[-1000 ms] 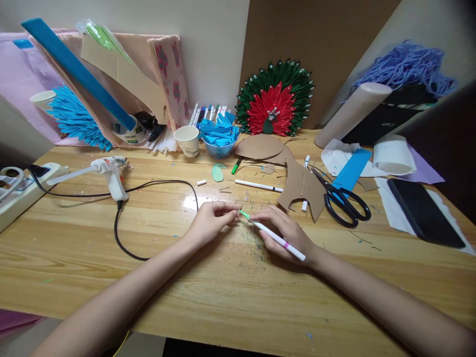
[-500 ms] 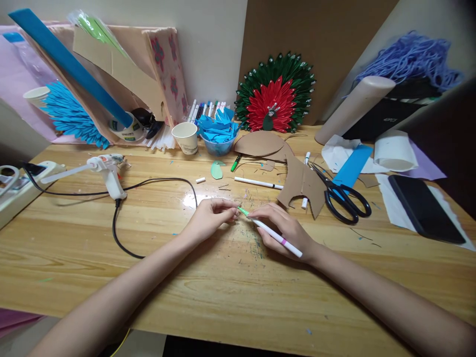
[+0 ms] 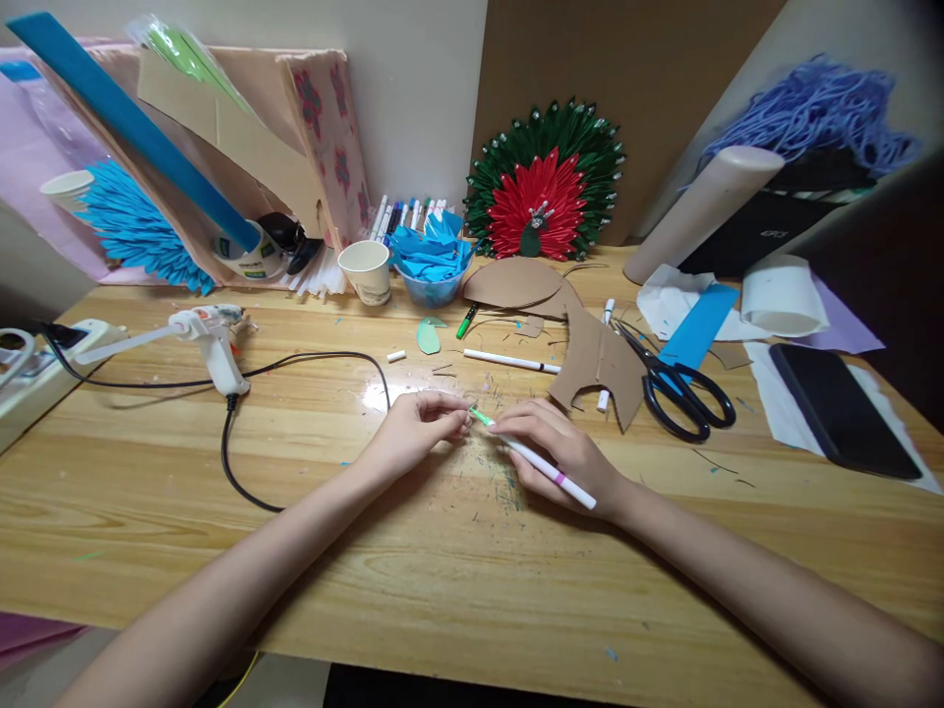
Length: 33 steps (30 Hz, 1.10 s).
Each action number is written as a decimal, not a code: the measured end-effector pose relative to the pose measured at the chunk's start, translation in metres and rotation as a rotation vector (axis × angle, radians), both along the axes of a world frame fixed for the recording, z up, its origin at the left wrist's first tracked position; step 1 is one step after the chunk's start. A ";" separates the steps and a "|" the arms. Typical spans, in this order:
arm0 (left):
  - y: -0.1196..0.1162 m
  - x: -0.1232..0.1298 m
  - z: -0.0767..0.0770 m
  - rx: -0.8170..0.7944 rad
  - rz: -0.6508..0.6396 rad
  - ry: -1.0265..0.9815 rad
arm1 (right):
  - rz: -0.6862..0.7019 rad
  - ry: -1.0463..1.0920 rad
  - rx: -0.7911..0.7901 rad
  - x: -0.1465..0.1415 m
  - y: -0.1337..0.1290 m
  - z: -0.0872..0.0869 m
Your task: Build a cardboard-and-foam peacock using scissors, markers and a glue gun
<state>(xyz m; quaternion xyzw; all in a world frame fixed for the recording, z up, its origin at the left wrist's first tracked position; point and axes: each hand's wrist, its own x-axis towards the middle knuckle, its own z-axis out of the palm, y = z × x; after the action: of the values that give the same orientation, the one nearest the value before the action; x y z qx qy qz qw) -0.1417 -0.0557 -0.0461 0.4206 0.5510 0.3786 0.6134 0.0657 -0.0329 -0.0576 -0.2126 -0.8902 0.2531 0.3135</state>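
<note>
My right hand is closed around a white marker pen with a pink band and a green tip end, which points up and left. The tip meets the fingertips of my left hand, where thumb and forefinger pinch something tiny and dark that I cannot make out. Beyond my hands lie a pale green paper cutout, a small white cap and a second white pen. A green pen piece rests by the cardboard.
Cut cardboard pieces and black-handled scissors lie to the right, with a phone farther over. At left stands a glue gun with its black cord. A paper cup and a tub of blue pieces are behind.
The whole view has shifted very slightly. Both hands keep nearly the same place and grip, with the pen's tip still at the left fingertips.
</note>
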 end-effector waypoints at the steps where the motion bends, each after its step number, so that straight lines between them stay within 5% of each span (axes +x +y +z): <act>1: 0.000 0.000 0.001 -0.002 0.001 0.003 | 0.008 -0.001 0.004 0.000 0.000 0.000; 33: 0.002 0.000 0.006 -0.070 0.019 -0.002 | -0.058 -0.007 0.080 -0.001 -0.001 -0.001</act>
<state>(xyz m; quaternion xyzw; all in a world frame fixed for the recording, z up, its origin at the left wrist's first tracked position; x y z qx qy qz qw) -0.1415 -0.0540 -0.0401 0.3933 0.5672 0.3654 0.6246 0.0646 -0.0336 -0.0582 -0.2266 -0.8941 0.2074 0.3260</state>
